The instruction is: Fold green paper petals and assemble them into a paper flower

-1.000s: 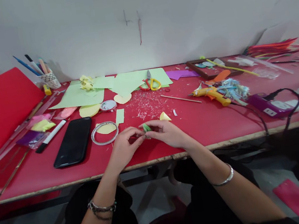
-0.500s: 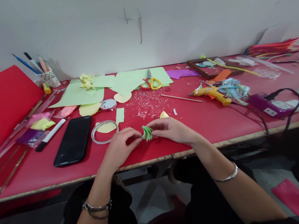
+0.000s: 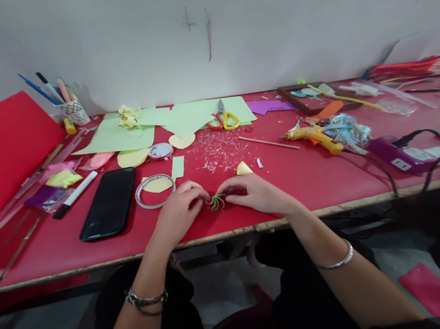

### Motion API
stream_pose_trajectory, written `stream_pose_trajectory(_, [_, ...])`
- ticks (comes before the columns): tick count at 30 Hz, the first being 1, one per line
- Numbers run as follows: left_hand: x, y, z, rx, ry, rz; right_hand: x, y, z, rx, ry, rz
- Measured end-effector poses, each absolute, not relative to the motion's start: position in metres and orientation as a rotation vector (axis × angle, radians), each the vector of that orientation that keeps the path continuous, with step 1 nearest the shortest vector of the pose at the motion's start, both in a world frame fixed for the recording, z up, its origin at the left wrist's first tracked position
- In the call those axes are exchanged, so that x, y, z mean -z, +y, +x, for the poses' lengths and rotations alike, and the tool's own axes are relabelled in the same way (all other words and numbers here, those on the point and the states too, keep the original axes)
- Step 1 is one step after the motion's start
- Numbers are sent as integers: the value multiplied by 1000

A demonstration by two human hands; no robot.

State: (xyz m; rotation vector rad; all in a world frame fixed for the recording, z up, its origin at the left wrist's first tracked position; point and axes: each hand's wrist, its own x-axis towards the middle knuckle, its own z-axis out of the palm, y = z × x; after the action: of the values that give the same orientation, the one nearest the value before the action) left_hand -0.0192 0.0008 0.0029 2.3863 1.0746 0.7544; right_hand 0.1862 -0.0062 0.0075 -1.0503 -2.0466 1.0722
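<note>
Near the front edge of the red table, a small piece of green fringed paper (image 3: 216, 203) shows its thin, curling strips. My left hand (image 3: 181, 210) is closed in a pinch at the paper's left side. From the other side, my right hand (image 3: 254, 193) bends its thumb and forefinger around the paper's right end; the exact contact is partly hidden by the fingers. A small pale-yellow paper cone (image 3: 243, 168) lies just behind my right hand. Beside my left hand is a ring-shaped roll of tape (image 3: 155, 192).
A black phone (image 3: 108, 204) and a marker (image 3: 76, 194) lie at left. Scissors (image 3: 223, 117) rest on pale green sheets (image 3: 112, 135). A thin stick (image 3: 269, 142), a yellow glue gun (image 3: 313, 137) and a purple power socket (image 3: 399, 154) with cables are at right.
The green paper has turned, so its strips now appear thin and edge-on rather than broad. Both hands stay close around it. The view has shifted slightly.
</note>
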Motion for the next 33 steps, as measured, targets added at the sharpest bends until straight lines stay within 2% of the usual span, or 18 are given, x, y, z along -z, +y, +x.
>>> stream_pose_trajectory(7, [-2,2,-18,-709,1155,2394,-9,-6,186,-965,-2096,-1081])
stream_pose_trajectory(14, [-7,-1,-25,-749,1184,2400,-13,-10,190,-1095,-2048,-1113])
stream_pose_trajectory(20, [-2,0,-26,-648,1081,2411,-9,-8,187,-1122,-2023,-1135])
stream_pose_trajectory(33, [-6,0,-26,-550,1054,2362,-7,-7,188,-963,-2130,-1111])
